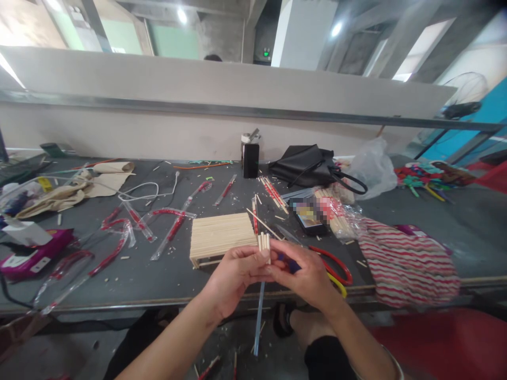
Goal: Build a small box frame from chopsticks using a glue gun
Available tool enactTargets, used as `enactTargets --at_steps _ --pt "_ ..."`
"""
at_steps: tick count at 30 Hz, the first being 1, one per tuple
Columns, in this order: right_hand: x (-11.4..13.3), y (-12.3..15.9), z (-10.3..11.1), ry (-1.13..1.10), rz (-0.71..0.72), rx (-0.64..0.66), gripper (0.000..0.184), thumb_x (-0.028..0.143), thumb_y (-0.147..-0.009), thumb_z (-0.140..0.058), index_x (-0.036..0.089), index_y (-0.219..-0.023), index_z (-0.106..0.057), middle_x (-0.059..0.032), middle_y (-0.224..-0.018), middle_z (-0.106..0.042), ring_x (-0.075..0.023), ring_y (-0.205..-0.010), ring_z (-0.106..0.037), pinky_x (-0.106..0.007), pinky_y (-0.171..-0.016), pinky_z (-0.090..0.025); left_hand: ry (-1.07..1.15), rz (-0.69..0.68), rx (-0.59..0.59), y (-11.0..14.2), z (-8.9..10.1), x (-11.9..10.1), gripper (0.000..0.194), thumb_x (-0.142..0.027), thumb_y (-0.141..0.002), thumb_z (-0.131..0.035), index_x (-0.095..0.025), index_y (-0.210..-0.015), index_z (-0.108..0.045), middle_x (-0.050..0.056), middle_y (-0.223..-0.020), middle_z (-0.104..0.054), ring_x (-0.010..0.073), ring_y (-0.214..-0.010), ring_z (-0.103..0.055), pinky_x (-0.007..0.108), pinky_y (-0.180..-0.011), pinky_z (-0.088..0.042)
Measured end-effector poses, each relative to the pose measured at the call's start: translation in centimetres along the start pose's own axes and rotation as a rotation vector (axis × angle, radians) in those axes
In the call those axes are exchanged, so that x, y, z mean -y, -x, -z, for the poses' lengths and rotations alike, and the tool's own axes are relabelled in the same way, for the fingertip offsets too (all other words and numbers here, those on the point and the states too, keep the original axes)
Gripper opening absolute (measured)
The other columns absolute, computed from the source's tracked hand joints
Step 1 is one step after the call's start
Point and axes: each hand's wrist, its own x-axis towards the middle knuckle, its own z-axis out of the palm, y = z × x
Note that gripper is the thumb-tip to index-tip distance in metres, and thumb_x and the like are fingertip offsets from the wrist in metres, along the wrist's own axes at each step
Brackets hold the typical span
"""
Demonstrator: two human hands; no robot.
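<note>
My left hand (233, 274) is closed round a small bundle of short wooden sticks (264, 244) that stand up between its fingers. My right hand (307, 274) meets it from the right, fingers curled around a dark blue object (292, 265) I cannot identify. A thin blue-grey strip (259, 316) hangs down from between my hands, past the table edge. Just beyond my hands lies a flat raft of wooden sticks (221, 235) on the dark table (166, 274). Red-and-yellow-handled scissors (336, 269) lie right of my right hand.
Red sticks in clear wrappers (119, 232) are scattered on the left. A black bottle (250, 155), a black handbag (312, 166), a bag of sticks (344, 216), a striped cloth bag (404, 264) and a white cable (146, 192) lie around. A grey partition wall stands behind.
</note>
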Motion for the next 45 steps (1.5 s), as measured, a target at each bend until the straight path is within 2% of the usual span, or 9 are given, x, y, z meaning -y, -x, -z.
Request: enactTargets --at_steps 6,11,14,19,25,30,37,45 --pt "-0.2 0.2 -0.1 0.013 0.054 0.002 0.031 0.03 -0.084 -0.061 0.024 -0.114 -0.064 -0.004 -0.093 -0.072 -0.0185 -0.083 -0.068 -0.029 -0.073 -0.056 0.019 -0.001 0.007 0.2 0.1 0.0 0.019 -0.027 -0.074 -0.073 -0.01 -0.083 -0.074 0.011 -0.078 -0.075 0.0172 -0.069 -0.068 0.033 -0.077 -0.052" --pt "-0.4 0.1 -0.4 0.022 0.055 0.036 0.04 0.034 -0.081 -0.066 0.025 -0.12 -0.059 -0.005 -0.104 -0.071 -0.0206 -0.092 -0.068 -0.032 -0.082 -0.055 0.045 -0.034 -0.023 0.2 -0.2 -0.1 0.019 -0.027 -0.074 -0.073 -0.011 -0.084 -0.074 0.011 -0.076 -0.075 0.0143 -0.066 -0.067 0.026 -0.073 -0.049" --pt "-0.4 0.1 -0.8 0.049 0.091 0.022 0.044 0.029 -0.08 -0.065 0.024 -0.123 -0.056 -0.0062 -0.109 -0.07 -0.0215 -0.098 -0.067 -0.032 -0.084 -0.055 0.057 -0.042 -0.016 0.2 -0.2 0.0 0.018 -0.025 -0.076 -0.07 -0.01 -0.086 -0.074 0.011 -0.076 -0.075 0.0143 -0.067 -0.067 0.025 -0.072 -0.049" --pt "-0.4 0.0 -1.1 0.064 0.083 -0.01 0.04 0.023 -0.08 -0.061 0.025 -0.12 -0.059 -0.0047 -0.103 -0.072 -0.0201 -0.09 -0.068 -0.031 -0.079 -0.055 0.031 -0.055 -0.001 0.2 -0.2 0.2 0.018 -0.024 -0.077 -0.07 -0.011 -0.088 -0.075 0.011 -0.08 -0.075 0.0159 -0.075 -0.068 0.026 -0.078 -0.048" --pt "-0.4 0.2 -1.0 0.05 0.019 -0.03 0.034 0.023 -0.076 -0.063 0.025 -0.11 -0.064 -0.0026 -0.093 -0.073 -0.0193 -0.081 -0.069 -0.03 -0.073 -0.056 0.007 -0.064 -0.006 0.3 -0.3 0.3 0.02 -0.028 -0.074 -0.073 -0.013 -0.086 -0.076 0.01 -0.08 -0.075 0.0172 -0.075 -0.068 0.028 -0.078 -0.048" --pt "-0.3 0.3 -0.9 0.026 -0.041 -0.022 0.034 0.026 -0.075 -0.067 0.025 -0.109 -0.065 -0.0022 -0.093 -0.073 -0.0193 -0.081 -0.069 -0.029 -0.073 -0.055 -0.021 -0.074 0.005 0.3 -0.2 0.2 0.02 -0.027 -0.075 -0.073 -0.013 -0.088 -0.076 0.01 -0.08 -0.075 0.017 -0.075 -0.068 0.028 -0.079 -0.048" --pt "-0.2 -0.1 -0.3 -0.008 0.045 0.035 0.037 0.021 -0.076 -0.063 0.022 -0.113 -0.062 -0.0034 -0.096 -0.072 -0.018 -0.084 -0.068 -0.028 -0.076 -0.055 -0.027 -0.079 -0.013 0.3 0.0 0.3 0.019 -0.028 -0.076 -0.072 -0.012 -0.087 -0.075 0.009 -0.079 -0.075 0.0142 -0.071 -0.067 0.025 -0.078 -0.048" --pt "0.0 -0.1 -0.5 -0.041 -0.011 0.035 0.034 0.016 -0.075 -0.061 0.022 -0.108 -0.065 -0.0003 -0.086 -0.071 -0.0149 -0.074 -0.066 -0.025 -0.071 -0.053 -0.046 -0.094 -0.007 0.2 0.0 0.4 0.018 -0.028 -0.077 -0.071 -0.013 -0.087 -0.076 0.009 -0.079 -0.075 0.0149 -0.075 -0.067 0.027 -0.08 -0.048"
